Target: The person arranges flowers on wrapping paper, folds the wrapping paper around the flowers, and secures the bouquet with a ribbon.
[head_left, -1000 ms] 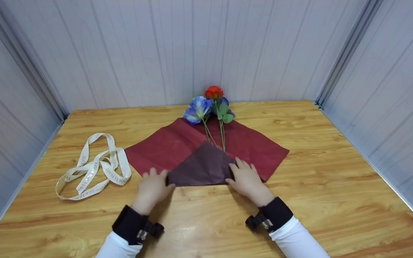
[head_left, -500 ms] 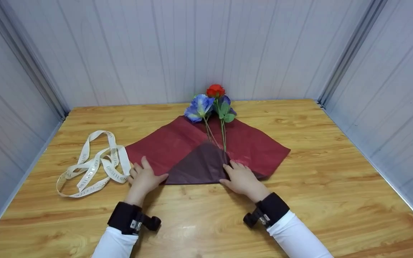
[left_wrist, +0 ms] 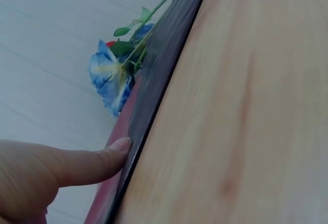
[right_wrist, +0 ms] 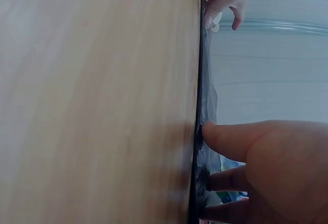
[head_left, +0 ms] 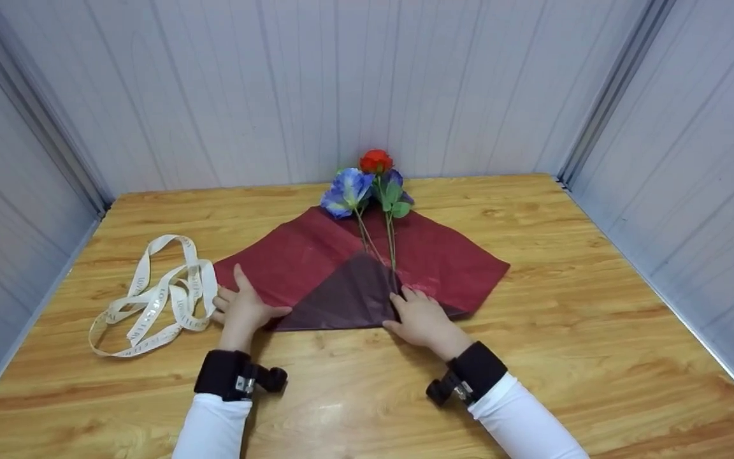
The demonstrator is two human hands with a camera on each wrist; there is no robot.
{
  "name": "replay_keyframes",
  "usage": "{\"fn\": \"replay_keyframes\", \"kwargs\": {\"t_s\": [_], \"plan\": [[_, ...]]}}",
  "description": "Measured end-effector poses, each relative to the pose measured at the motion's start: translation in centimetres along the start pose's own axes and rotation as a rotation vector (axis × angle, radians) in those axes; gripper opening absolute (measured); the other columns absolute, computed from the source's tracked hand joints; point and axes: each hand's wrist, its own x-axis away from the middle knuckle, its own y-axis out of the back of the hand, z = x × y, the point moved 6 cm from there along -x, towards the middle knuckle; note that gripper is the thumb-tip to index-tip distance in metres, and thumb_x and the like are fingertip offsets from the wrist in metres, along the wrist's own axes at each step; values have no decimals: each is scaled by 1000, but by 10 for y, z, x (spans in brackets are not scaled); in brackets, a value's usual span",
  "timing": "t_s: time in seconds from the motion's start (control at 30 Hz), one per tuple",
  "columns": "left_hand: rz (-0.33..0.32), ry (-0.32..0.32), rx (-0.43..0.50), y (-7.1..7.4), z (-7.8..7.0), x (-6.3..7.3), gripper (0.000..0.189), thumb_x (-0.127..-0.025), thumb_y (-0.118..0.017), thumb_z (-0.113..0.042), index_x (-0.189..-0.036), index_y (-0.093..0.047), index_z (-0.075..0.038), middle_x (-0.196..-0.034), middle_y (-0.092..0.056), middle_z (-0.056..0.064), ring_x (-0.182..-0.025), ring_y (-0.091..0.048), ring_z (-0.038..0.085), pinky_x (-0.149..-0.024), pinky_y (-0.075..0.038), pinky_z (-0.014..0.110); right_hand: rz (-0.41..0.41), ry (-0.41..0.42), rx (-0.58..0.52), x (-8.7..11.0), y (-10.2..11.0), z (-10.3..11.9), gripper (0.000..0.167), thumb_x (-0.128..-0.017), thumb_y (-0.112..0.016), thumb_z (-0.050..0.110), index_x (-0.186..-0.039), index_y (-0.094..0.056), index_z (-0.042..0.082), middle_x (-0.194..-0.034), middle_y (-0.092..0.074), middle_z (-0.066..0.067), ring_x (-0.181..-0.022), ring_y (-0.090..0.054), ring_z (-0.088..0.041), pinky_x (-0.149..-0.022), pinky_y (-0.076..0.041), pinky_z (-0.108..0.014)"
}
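Observation:
A sheet of dark red wrapping paper (head_left: pixel 303 252) lies on the table, its front corner folded up into a dark purple flap (head_left: pixel 341 296). Three artificial flowers rest on it: a red rose (head_left: pixel 376 161), a blue flower (head_left: pixel 346 193) and a purple-blue one partly hidden behind leaves. Their lower stems go under the flap. My left hand (head_left: pixel 243 311) is spread at the left end of the fold, thumb tip (left_wrist: pixel 122 144) on the paper and fingers reaching the ribbon's side. My right hand (head_left: pixel 423 320) rests on the flap's right part, fingers extended and thumb (right_wrist: pixel 225 139) at the folded edge.
A tangled white ribbon (head_left: pixel 150 322) with printed letters lies left of the paper, close to my left fingers. Pale panel walls (head_left: pixel 265 89) enclose the wooden table (head_left: pixel 571 357) at the back and both sides.
My left hand has moved left along the fold, from the flap to the paper's outer left part. My right hand has slid slightly left over the flap. The flowers keep their place.

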Motion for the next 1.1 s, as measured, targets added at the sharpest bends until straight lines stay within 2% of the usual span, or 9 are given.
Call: {"fn": "replay_keyframes", "kwargs": {"t_s": [0.37,0.5,0.7,0.77,0.83,0.9,0.93,1.0,1.1], "plan": [[6,42,-7,4,0,-3,132,-67,-84,-37,-149,13,-3,-138,-8,44,-130,-7,56,-100,-13,70,-18,13,11,0,1,2,60,-92,-57,39,-138,-47,2,-143,-40,-26,-133,-36,-43,-105,-33,-56],[-28,12,41,4,-3,-4,131,-66,-85,-32,-149,12,-2,-139,-9,46,-130,-12,58,-102,-16,68,-22,17,13,0,2,2,61,-92,-58,40,-137,-47,2,-143,-40,-27,-133,-36,-43,-104,-34,-56],[-203,-96,427,13,-8,-7,116,-73,-75,-6,-149,13,-5,-140,-7,46,-130,-22,53,-104,-33,56,-18,11,12,-1,1,1,61,-91,-59,39,-138,-47,2,-143,-40,-27,-134,-35,-43,-105,-33,-56],[-262,-87,571,18,-8,-6,111,-79,-69,-3,-148,18,-7,-146,-3,41,-132,-24,49,-105,-34,52,-10,8,13,0,0,1,61,-92,-58,40,-138,-46,2,-143,-39,-26,-134,-35,-42,-105,-33,-56],[-276,-65,679,22,-10,-5,105,-84,-62,-5,-147,22,-4,-149,-3,37,-134,-25,45,-108,-31,48,-2,6,12,0,0,2,59,-93,-55,39,-138,-46,2,-144,-39,-26,-134,-34,-42,-105,-32,-57],[-211,-67,799,24,-14,-4,89,-90,-55,-7,-147,12,3,-152,-11,32,-135,-29,37,-110,-29,40,-11,6,17,0,1,3,54,-96,-52,36,-137,-47,2,-143,-40,-26,-133,-36,-41,-104,-33,-56],[-151,-52,836,22,-16,-3,80,-92,-53,-10,-147,2,7,-149,-22,30,-130,-38,32,-108,-33,35,-23,8,24,0,1,3,51,-96,-52,34,-136,-49,2,-142,-42,-25,-132,-38,-41,-103,-35,-56],[15,-32,913,16,-21,0,59,-95,-49,-16,-140,-22,11,-129,-51,24,-112,-55,23,-97,-43,28,-56,14,37,0,3,3,45,-97,-51,29,-133,-52,2,-140,-46,-24,-130,-41,-40,-101,-38,-55],[286,-22,1041,5,-31,5,42,-99,-44,-23,-129,-40,6,-100,-64,4,-89,-61,11,-83,-50,28,-110,29,55,-1,7,4,40,-95,-55,24,-128,-57,2,-135,-51,-24,-127,-46,-40,-97,-43,-53]]}}
